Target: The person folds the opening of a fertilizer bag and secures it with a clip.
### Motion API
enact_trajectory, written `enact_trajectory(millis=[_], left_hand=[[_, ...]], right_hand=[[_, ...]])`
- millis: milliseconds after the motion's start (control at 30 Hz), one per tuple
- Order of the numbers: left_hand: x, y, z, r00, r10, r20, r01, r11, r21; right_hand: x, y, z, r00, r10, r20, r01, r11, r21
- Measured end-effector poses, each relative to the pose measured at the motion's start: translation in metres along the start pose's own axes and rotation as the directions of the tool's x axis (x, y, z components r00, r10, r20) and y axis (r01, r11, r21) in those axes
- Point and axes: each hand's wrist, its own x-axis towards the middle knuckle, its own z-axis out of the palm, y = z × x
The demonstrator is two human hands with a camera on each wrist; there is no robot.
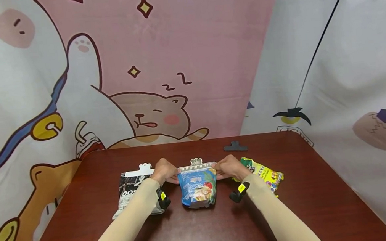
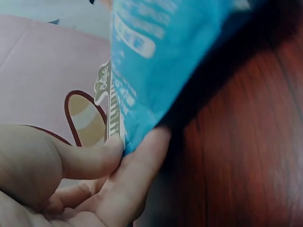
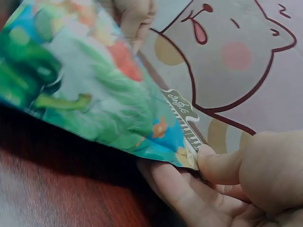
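Over the worktop (image 1: pixel 203 234), the blue bag (image 1: pixel 198 189) is sitting between the left hand (image 1: pixel 164 171) and right hand (image 1: pixel 231 167), each grip pinching one top corner, the long clip (image 1: pixel 197 167) running crosswise from hand to hand.

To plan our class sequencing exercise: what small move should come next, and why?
Probably let the right hand release the blue bag: a pale clip appears to span its top edge, while a dark clip lies loose behind the partly hidden yellow bag, on which no clip shows.
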Motion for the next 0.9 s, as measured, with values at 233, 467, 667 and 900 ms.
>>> enact_trajectory(millis=[233, 467, 667, 900], left_hand=[[-0.001, 0.006, 0.0, 0.999, 0.026, 0.033, -0.029, 0.995, 0.095], [0.004, 0.008, 0.0, 0.999, 0.019, 0.031, -0.025, 0.976, 0.217], [0.004, 0.009, 0.001, 0.999, 0.029, 0.026, -0.036, 0.955, 0.295], [-0.001, 0.01, 0.001, 0.994, 0.106, -0.011, -0.093, 0.915, 0.393]], right_hand=[[-0.003, -0.004, 0.002, 0.997, 0.029, -0.073, -0.035, 0.996, -0.083], [-0.002, -0.004, 0.006, 0.99, -0.018, -0.139, -0.004, 0.988, -0.154], [-0.002, -0.006, 0.007, 0.986, -0.079, -0.15, 0.04, 0.968, -0.246], [-0.006, -0.012, -0.002, 0.986, -0.115, -0.122, 0.064, 0.93, -0.362]])
